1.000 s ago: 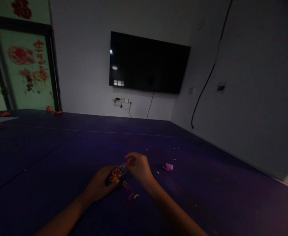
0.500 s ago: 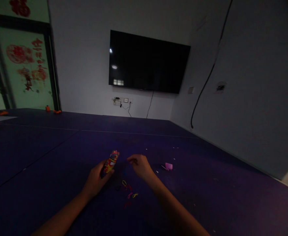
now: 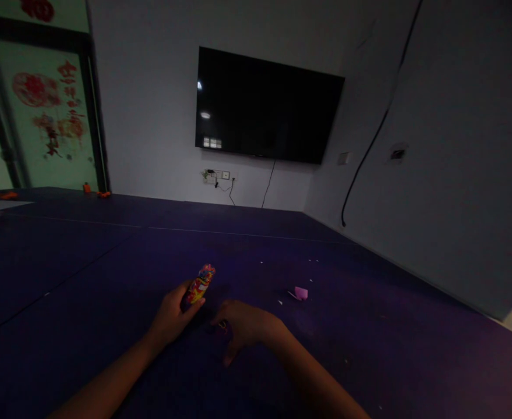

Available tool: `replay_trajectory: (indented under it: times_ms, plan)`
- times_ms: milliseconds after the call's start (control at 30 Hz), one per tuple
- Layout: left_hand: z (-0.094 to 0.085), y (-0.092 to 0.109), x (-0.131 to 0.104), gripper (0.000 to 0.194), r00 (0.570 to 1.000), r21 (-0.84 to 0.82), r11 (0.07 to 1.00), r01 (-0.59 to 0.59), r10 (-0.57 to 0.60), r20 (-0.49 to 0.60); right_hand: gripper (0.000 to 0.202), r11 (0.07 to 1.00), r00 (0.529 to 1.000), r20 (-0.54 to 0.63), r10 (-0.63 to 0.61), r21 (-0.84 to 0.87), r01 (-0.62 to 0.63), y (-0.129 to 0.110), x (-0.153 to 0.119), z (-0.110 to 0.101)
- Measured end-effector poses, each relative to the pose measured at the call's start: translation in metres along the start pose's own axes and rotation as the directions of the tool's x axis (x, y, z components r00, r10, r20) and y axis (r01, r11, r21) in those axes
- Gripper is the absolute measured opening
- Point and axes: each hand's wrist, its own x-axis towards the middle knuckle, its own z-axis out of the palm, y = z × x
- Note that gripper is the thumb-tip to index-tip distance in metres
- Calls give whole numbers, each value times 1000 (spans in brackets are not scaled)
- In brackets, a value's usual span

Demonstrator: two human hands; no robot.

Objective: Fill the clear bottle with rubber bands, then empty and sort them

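My left hand point(image 3: 172, 312) is closed around a small clear container point(image 3: 200, 285) with a red and yellow label, packed with colourful bits like rubber bands. It is held tilted, its top end pointing up and to the right. Just right of it, my right hand point(image 3: 244, 326) hovers low over the dark purple surface, thumb and fingers spread apart. Between them shows part of a yellow rubber band point(image 3: 222, 325). The other loose bands are mostly hidden under this hand.
On the purple surface point(image 3: 107, 279), a small pink piece point(image 3: 300, 293) lies to the right among several white scraps. Orange items point(image 3: 103, 194) sit at the far left near the door. A television point(image 3: 268, 107) hangs on the far wall, and a black cable point(image 3: 364, 154) runs down the right wall.
My right hand has come down from beside the container to the loose bands, and its fingers have spread. My left hand keeps the container almost in the same place.
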Motion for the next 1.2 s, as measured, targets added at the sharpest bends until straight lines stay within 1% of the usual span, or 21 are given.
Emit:
replay_trajectory:
  times_ms: [67, 133, 200, 267, 367, 467, 600, 733, 800, 833, 900, 933, 1000, 1033, 1067, 1100, 1133, 1200]
  plan:
    - [0, 0, 0, 42, 1000, 3, 1000, -1, 1, 2, 54, 997, 998, -18, 56, -54, -57, -3, 2, 2]
    - [-1, 1, 0, 42, 1000, -1, 1000, 3, -3, 11, 49, 992, 994, -26, 107, -70, -109, -1, 4, 7]
    - [-1, 1, -1, 43, 1000, -5, 1000, 2, -2, 21, 39, 990, 990, -44, 133, -35, -134, 2, 7, 13]
    - [-1, 1, -1, 43, 1000, -8, 1000, -8, 8, 26, 28, 992, 990, -71, 123, 11, -123, 6, 9, 20]
    - [0, 0, -2, 41, 999, 6, 1000, -22, 22, 27, 24, 995, 983, -162, 91, -22, -96, 6, 12, 29]
    - [1, -2, -1, 41, 999, 29, 999, -29, 28, 20, 16, 983, 957, -264, 121, -103, -153, 3, 15, 35]
    - [1, -3, -1, 41, 999, 50, 998, -35, 34, 26, 14, 962, 916, -352, 190, -120, -246, 3, 18, 37]
    - [1, -2, -1, 42, 998, 79, 996, -50, 48, 34, 18, 951, 896, -363, 258, -65, -301, 11, 19, 33]
    - [1, -1, -2, 40, 997, 88, 994, -59, 55, 45, 20, 945, 858, -418, 298, 4, -326, 16, 18, 27]
    - [1, -1, -2, 40, 997, 93, 993, -66, 61, 52, 20, 941, 826, -465, 319, 52, -334, 19, 18, 23]
    - [2, 0, -2, 40, 994, 101, 991, -85, 78, 74, 20, 928, 733, -572, 369, 181, -325, 21, 16, 14]
    - [2, 0, -2, 41, 993, 103, 990, -96, 87, 83, 19, 919, 677, -622, 393, 257, -298, 21, 15, 8]
    - [3, 0, -2, 41, 990, 106, 988, -116, 106, 97, 18, 896, 566, -702, 433, 403, -187, 18, 13, -2]
    - [3, 0, -2, 41, 988, 108, 986, -126, 115, 101, 17, 880, 521, -726, 449, 459, -119, 15, 12, -6]
    - [4, -1, -3, 40, 986, 112, 984, -137, 126, 105, 16, 864, 489, -742, 460, 501, -53, 13, 12, -9]
    - [4, -1, -4, 40, 984, 118, 982, -150, 137, 110, 14, 849, 472, -749, 465, 528, 0, 10, 12, -11]
    - [4, -1, -4, 40, 982, 124, 979, -162, 148, 117, 13, 839, 471, -750, 465, 543, 38, 7, 12, -12]
    - [5, -2, -6, 39, 977, 130, 974, -183, 166, 131, 11, 831, 501, -740, 449, 552, 72, 1, 12, -12]
